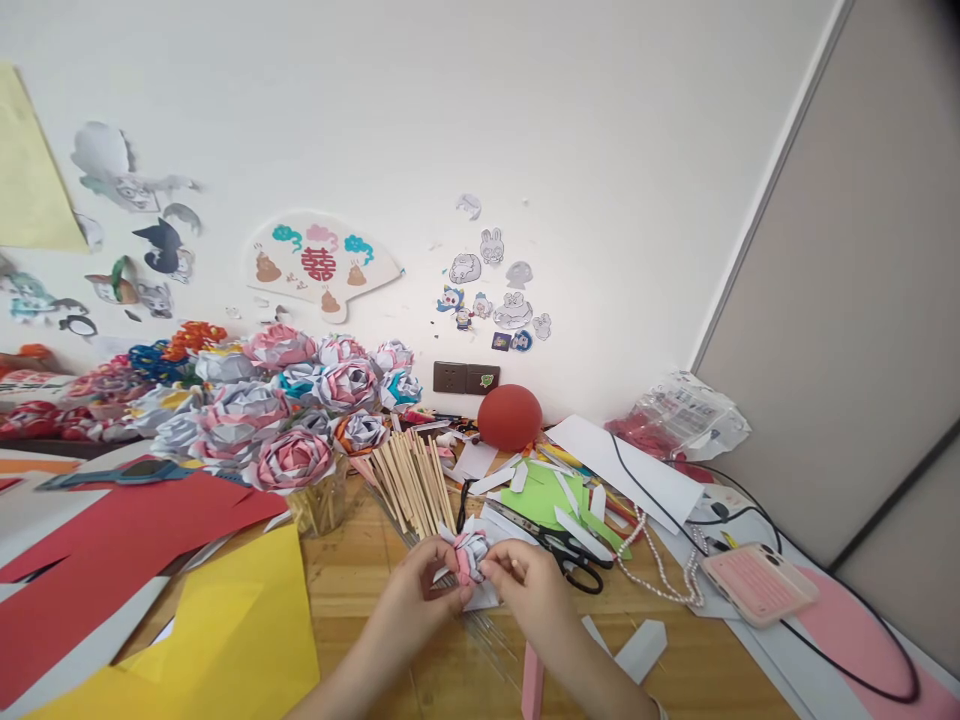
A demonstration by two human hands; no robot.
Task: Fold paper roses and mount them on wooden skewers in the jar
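Note:
A small pink and white paper flower (472, 552) is held up between my two hands over the table's middle. My left hand (429, 580) grips it from the left with thumb and fingers. On the other side, my right hand (525, 578) pinches the flower's outer petals with its fingertips. Beneath the hands lie thin metal wires (491, 640), partly hidden. A bundle of wooden sticks (411, 480) lies just behind the flower. Black-handled scissors (574, 555) rest to the right of my right hand. A folded pink paper strip (532, 682) lies below my right wrist.
Finished paper flowers (292, 460) crowd a glass jar (321, 510) at left. Red paper (142, 540) and yellow paper (232, 620) cover the left side. A red balloon (510, 418), green paper (544, 490), bead string (660, 590) and pink phone (759, 583) lie behind and right.

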